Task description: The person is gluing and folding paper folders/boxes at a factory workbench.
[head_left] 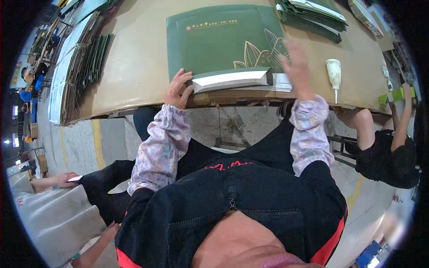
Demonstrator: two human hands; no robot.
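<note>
A green paper bag point(210, 44) with gold line-drawn flowers lies flat on the table in front of me. Its near end is folded into a flap point(232, 80) that shows white paper. My left hand point(178, 88) rests at the bag's near left corner, thumb and fingers apart. Over the right side of the bag is my right hand point(298, 67), its fingers stretched out and somewhat blurred; whether it touches the paper I cannot tell. A white squeeze bottle point(334, 76) with a thin nozzle lies to the right of that hand.
Stacked green bags point(313, 18) lie at the far right of the brown table point(138, 58). Tied bundles of folded bags point(80, 67) line its left edge. One person sits at the left holding a phone point(75, 178); another at the right holds a green piece point(397, 95).
</note>
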